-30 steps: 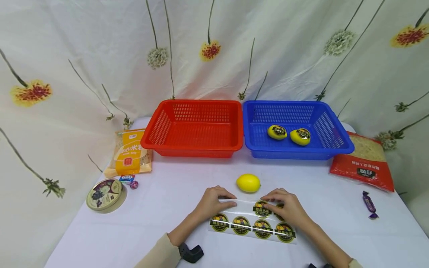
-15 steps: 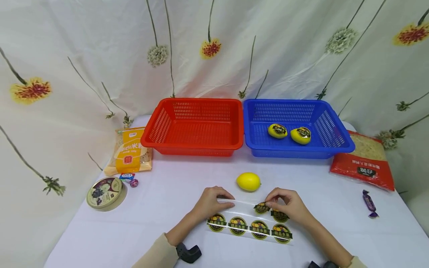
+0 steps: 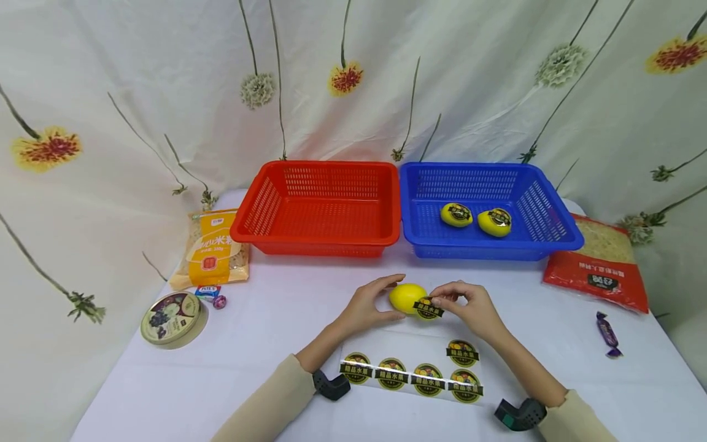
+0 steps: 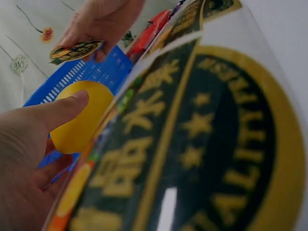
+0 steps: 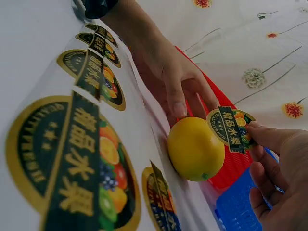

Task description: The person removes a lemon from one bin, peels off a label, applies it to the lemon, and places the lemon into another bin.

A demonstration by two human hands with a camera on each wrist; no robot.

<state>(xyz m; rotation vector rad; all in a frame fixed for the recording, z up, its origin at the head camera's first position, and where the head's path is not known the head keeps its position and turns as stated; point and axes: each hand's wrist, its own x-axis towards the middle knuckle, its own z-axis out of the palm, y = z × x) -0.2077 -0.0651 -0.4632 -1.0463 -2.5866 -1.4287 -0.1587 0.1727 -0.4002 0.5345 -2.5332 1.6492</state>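
Tin [image 3: 172,318] with a fruit picture on its lid sits at the far left of the white table [image 3: 265,344], with two small wrapped sweets [image 3: 212,296] and an orange noodle packet [image 3: 212,248] just behind it. Next along, the red basket [image 3: 320,209] stands at the back, touching the blue basket [image 3: 488,209] to its right; the blue one holds two labelled lemons [image 3: 475,219]. In front of the baskets, the left hand [image 3: 369,307] cups the left side of a bare lemon [image 3: 407,298] resting on the table, thumb and fingers curved around it. The left wrist view confirms the contact, showing a fingertip [image 4: 77,100] pressed to the yellow skin. The right hand [image 3: 469,307] pinches a round sticker [image 3: 428,309] between thumb and forefinger, holding it at the lemon's right side. From the head view the sticker appears to overlap the fruit; the right wrist view shows it held by its edge just above the lemon [image 5: 195,149], with whether it touches the skin not determinable. Nearer the person lies the clear backing sheet [image 3: 411,368] with five stickers left on it, seen large and blurred in both wrist views. Further right are a red packet [image 3: 599,267] and a purple wrapped sweet [image 3: 607,334], well apart from the hands.
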